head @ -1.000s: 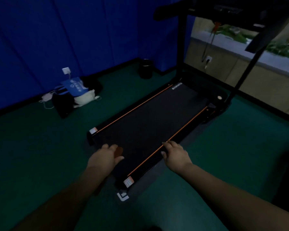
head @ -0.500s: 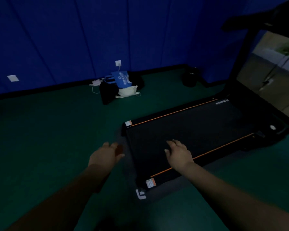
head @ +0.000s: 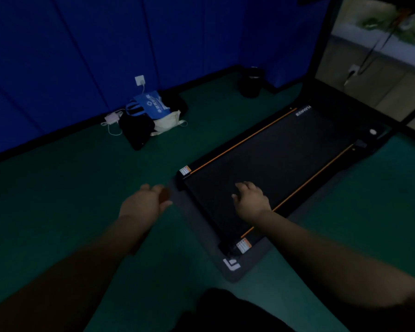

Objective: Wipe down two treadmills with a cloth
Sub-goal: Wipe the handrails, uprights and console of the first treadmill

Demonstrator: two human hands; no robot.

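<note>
Black rubber covers the belt of the treadmill (head: 268, 159), which lies flat on the green floor (head: 58, 200) and runs from the person's right hand up towards the top right corner. The right hand (head: 250, 200) lies palm down on the near end of the belt, just inside the orange stripe along its right edge, fingers spread and fairly straight, gripping nothing. The left hand (head: 145, 203) is held out over the floor just left of the treadmill's near corner, apart from it, fingers loosely extended; a small dark reddish patch shows at its fingertips, but the dim picture does not tell what it is or whether the hand holds it. No cloth can be made out for certain in either hand.

White lettering sits at the far left of the deck, upside down and too blurred to read. Small white and orange stickers mark both near corners; their print is illegible. Against the blue wall (head: 82, 44) rest a blue bag (head: 151, 104) with a white logo, a black bag (head: 137, 130) and a white bag (head: 168, 122), below a wall socket (head: 139, 80) with a plug in it
</note>
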